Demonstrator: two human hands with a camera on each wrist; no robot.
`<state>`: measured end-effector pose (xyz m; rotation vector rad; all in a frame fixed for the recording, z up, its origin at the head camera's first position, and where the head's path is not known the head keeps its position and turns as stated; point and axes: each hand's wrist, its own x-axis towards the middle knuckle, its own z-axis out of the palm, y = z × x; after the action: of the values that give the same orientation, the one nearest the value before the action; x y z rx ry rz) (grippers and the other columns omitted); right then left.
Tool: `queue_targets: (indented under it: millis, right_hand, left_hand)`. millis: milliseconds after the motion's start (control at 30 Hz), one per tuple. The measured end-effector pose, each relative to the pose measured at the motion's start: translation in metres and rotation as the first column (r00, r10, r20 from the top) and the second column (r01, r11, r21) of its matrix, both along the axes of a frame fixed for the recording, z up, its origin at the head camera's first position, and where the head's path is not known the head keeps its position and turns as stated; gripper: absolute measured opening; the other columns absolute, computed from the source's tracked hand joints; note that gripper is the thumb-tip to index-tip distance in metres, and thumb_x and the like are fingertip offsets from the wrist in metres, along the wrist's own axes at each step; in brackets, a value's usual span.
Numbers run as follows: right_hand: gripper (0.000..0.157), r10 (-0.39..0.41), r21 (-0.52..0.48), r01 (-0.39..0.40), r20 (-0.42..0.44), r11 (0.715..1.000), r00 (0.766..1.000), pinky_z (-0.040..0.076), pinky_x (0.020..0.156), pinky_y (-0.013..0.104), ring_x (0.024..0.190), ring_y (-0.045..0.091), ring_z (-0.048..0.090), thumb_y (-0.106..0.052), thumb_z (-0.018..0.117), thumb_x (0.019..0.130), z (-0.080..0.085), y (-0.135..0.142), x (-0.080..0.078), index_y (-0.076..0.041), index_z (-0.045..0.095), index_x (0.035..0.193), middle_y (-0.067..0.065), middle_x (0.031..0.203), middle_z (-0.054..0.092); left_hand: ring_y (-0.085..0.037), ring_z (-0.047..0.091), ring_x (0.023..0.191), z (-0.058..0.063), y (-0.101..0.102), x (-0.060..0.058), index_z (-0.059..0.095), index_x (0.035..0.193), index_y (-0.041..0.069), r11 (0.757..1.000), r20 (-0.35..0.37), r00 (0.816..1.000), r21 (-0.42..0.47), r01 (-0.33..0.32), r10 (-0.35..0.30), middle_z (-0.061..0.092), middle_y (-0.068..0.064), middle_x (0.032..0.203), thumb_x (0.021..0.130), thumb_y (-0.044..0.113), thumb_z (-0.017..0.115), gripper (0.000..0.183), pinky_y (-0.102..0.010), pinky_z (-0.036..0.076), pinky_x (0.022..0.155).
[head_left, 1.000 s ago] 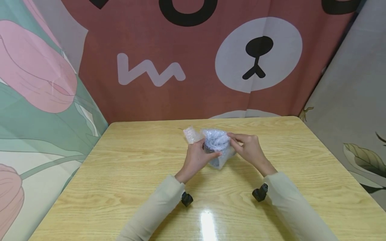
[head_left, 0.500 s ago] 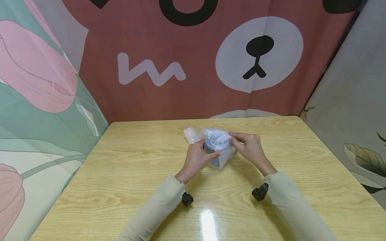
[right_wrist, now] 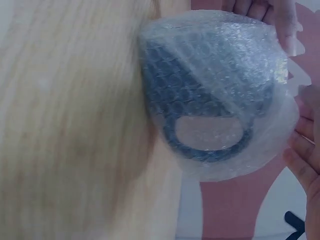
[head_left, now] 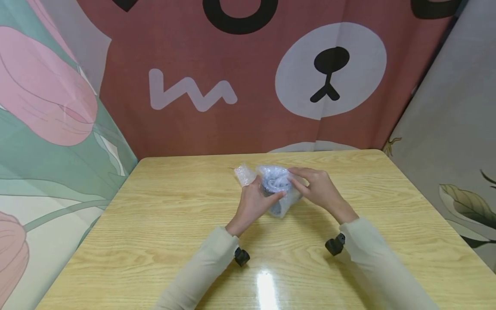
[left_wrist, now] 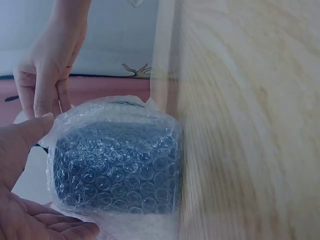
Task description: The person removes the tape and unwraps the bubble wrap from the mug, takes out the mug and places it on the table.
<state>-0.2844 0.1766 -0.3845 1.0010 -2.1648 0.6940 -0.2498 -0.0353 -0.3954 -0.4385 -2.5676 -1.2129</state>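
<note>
A dark blue mug, its handle showing through, stands on the table wrapped in bubble wrap. In the head view, the gathered top of the wrap swirls inward over the mug's mouth. My left hand holds the wrapped mug from the left, thumb on its near side and fingers behind, partly hidden. At the upper right edge, my right hand has index finger and thumb on the wrap, pinching it near the rim.
A flap of bubble wrap sticks out left of the mug, behind my left hand. All of this lies toward the back of the wooden table, before a printed red curtain. Small black cameras sit at both cuffs.
My right fingers have shifted slightly left, further over the top of the wrap, and the wrap there looks more folded in. The left hand keeps nearly the same hold.
</note>
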Motion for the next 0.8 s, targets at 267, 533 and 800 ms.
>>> queue_targets:
  millis: [267,533,800]
  right_hand:
    - [0.030,0.007,0.186,-0.024,0.089,0.982,0.996,0.056,0.066,0.040,0.061,0.018,0.065,-0.013,0.073,0.086,0.020,-0.008,-0.003,0.002,0.070,0.112,0.017,0.105,0.070]
    - [0.026,0.026,0.309,-0.071,0.147,0.948,0.989,0.056,0.069,0.037,0.071,0.016,0.068,-0.013,0.071,0.088,0.027,-0.011,-0.007,-0.001,0.073,0.111,0.014,0.109,0.070]
    - [0.023,0.053,0.386,-0.102,0.136,0.917,0.989,0.056,0.074,0.040,0.088,0.024,0.069,-0.009,0.072,0.086,0.031,-0.017,-0.008,-0.001,0.073,0.108,0.012,0.103,0.071]
  left_hand:
    - [-0.003,0.025,0.038,-0.001,0.000,-0.002,0.038,0.140,-0.013,1.000,0.071,0.997,0.031,-0.007,0.005,0.054,-0.003,0.053,0.080,0.049,0.076,0.095,-0.023,0.034,0.042]
    - [-0.016,0.063,0.067,0.000,0.002,-0.003,0.042,0.140,-0.011,0.997,0.131,0.991,0.067,-0.031,0.022,0.057,-0.031,0.123,0.079,0.049,0.078,0.093,-0.038,0.054,0.078]
    - [-0.033,0.061,0.107,0.001,0.000,-0.003,0.043,0.139,-0.011,0.997,0.131,0.991,0.071,-0.034,0.025,0.051,-0.030,0.131,0.079,0.049,0.078,0.092,-0.041,0.051,0.087]
